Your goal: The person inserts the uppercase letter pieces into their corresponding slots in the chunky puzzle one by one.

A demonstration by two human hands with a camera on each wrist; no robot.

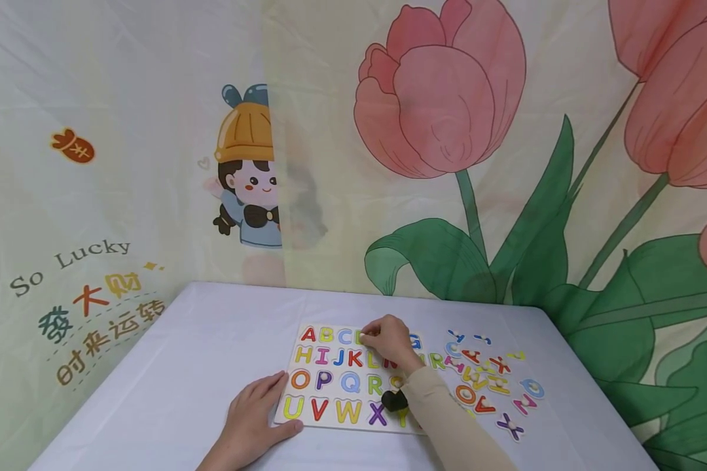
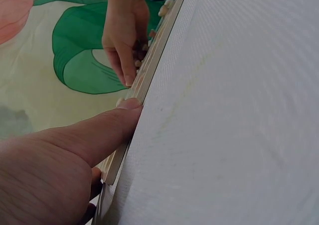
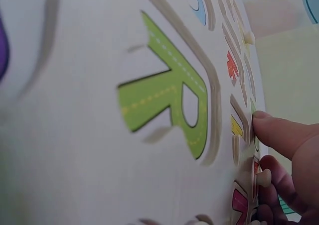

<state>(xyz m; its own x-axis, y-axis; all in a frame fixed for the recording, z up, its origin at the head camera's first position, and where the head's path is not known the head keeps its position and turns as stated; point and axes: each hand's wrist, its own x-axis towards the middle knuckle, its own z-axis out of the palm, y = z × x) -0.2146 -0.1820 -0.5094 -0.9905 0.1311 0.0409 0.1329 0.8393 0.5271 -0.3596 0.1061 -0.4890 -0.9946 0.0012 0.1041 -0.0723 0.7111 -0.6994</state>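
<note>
A wooden alphabet puzzle board (image 1: 287, 378) lies on the white table, most of its coloured letters seated in their slots. My left hand (image 1: 253, 412) rests flat beside the board's near left corner, its thumb (image 2: 109, 123) against the board's edge (image 2: 149, 70). My right hand (image 1: 389, 339) is over the top row, just right of the D, with its fingers curled down onto a letter piece. In the right wrist view the right hand (image 3: 271, 153) has its thumb (image 3: 279, 133) on the board and its fingers curled round a small wooden peg (image 3: 264, 177). A green R (image 3: 169, 105) sits in its slot nearby.
Several loose letter pieces (image 1: 483, 383) are scattered on the white tablecloth (image 1: 182, 366) right of the board. A black wrist camera (image 1: 393, 399) sits on my right sleeve. Printed curtains with tulips (image 1: 442, 91) hang close behind the table's far edge.
</note>
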